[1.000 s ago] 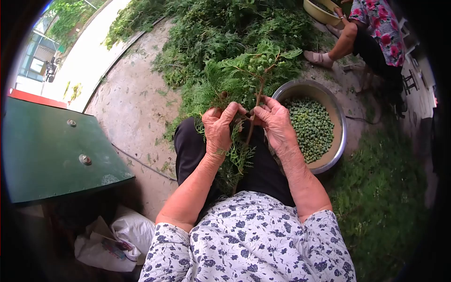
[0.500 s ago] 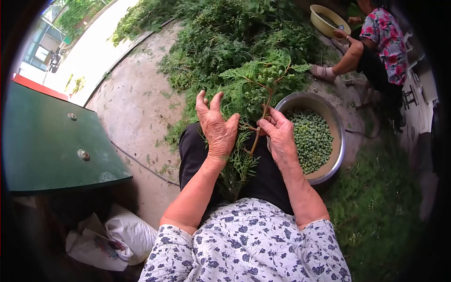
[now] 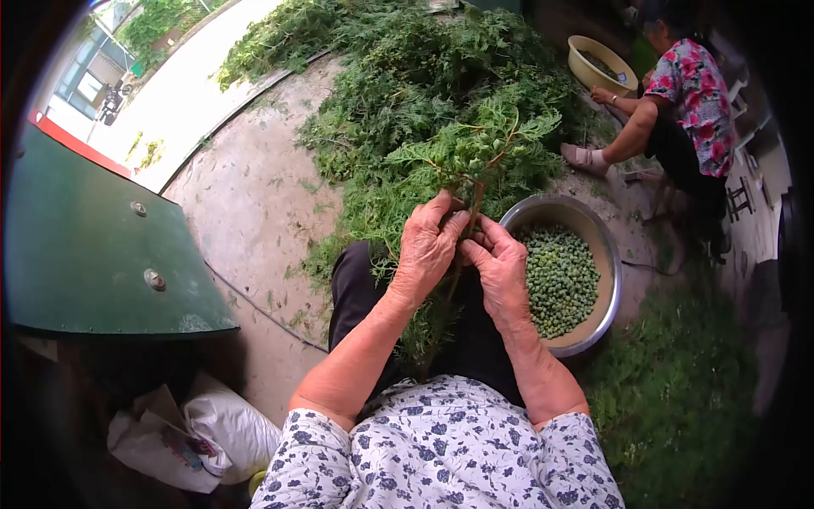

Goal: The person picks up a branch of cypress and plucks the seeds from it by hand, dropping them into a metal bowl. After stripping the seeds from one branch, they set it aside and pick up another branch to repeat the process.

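Observation:
A green branch (image 3: 487, 165) with scaly leaves and small green cones stands up over my lap. My right hand (image 3: 498, 259) pinches its stem between thumb and fingers. Close beside it on the left, my left hand (image 3: 430, 242) has its fingers closed at the branch, just under the cone cluster; what the fingertips hold is hidden. To the right of my right hand is a metal basin (image 3: 612, 297) holding many small green cones (image 3: 561, 280).
A large heap of cut branches (image 3: 407, 93) lies ahead. A seated person (image 3: 695, 102) is at the upper right by a yellow basin (image 3: 583, 64). At left are a green panel (image 3: 93, 246) and a white sack (image 3: 233, 428).
My left hand has moved right and up to the branch, and its spread fingers have closed. The other person's hand has come down from the yellow basin's rim.

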Demonstrator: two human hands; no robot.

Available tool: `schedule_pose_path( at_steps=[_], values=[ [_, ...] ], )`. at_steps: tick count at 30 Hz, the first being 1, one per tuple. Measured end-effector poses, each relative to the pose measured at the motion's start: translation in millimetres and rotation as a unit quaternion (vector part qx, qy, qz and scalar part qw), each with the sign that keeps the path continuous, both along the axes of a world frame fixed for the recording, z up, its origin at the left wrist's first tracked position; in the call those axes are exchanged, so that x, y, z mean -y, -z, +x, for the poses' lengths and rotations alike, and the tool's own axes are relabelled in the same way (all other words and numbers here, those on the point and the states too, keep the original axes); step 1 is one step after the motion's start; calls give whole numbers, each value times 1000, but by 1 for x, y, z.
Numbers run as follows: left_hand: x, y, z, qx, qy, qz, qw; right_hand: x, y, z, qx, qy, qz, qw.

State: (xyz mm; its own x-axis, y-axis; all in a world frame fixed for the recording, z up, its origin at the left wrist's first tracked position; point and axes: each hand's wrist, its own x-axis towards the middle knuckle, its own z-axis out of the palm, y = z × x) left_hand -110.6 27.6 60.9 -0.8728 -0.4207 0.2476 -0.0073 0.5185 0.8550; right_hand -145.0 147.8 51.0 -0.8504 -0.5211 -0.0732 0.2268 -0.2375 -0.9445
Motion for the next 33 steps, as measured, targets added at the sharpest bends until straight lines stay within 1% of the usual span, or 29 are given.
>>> schedule_pose_path(
  at_steps=[1,2,3,4,5,7,8,9,11,15,17,18,20,21,22,23,24,25,27,29,31,33],
  values=[
    [1,-2,-1,-10,-11,104,994,2,-2,1,-3,-1,-2,1000],
    [2,-4,-2,-20,-21,207,978,4,-5,2,-1,-6,-6,1000],
    [4,-7,-2,-31,-32,307,951,6,-8,4,0,-13,-10,1000],
    [2,-23,-2,-62,-37,397,915,9,-10,5,-6,-11,3,1000],
    [4,-26,-3,-67,-38,394,916,12,-13,5,-10,-14,0,1000],
    [11,-31,-6,-128,-57,412,900,18,-20,7,-16,-35,-10,999],
    [14,-39,-6,-126,-56,467,874,24,-19,7,-19,-35,-26,999],
    [20,-40,-8,-132,-58,463,874,28,-20,6,-23,-40,-29,999],
    [36,-39,-11,-116,-51,521,844,39,-25,3,-40,-39,-24,998],
    [59,-45,-12,-148,-36,527,836,62,-29,-8,-64,-48,-29,996],
    [74,-46,-15,-163,-33,524,835,75,-25,-15,-115,-61,7,991],
    [81,-45,-17,-173,-28,523,834,79,-27,-20,-118,-67,5,991],
    [95,-40,-22,-188,-37,519,833,87,-34,-31,-255,-57,117,958],
    [101,-38,-24,-197,-42,518,831,92,-40,-34,-257,-62,115,958],
    [107,-36,-26,-200,-45,517,831,96,-48,-37,-267,-2,96,959],
    [112,-33,-26,-180,-49,516,836,99,-56,-39,-274,58,78,957],
    [116,-29,-27,-158,-52,515,841,107,-64,-43,-281,63,36,957],
    [120,-27,-30,-157,-54,517,840,117,-66,-49,-280,61,37,957],
    [126,-20,-37,-168,-48,515,839,137,-66,-63,-368,40,36,928],
    [134,-8,-45,-183,-44,517,835,156,-61,-74,-381,27,58,922],
    [142,1,-50,-169,-35,497,851,170,-57,-82,-450,32,117,885],
    [146,3,-55,-167,-48,505,845,181,-48,-89,-446,34,109,888]
  ],
)
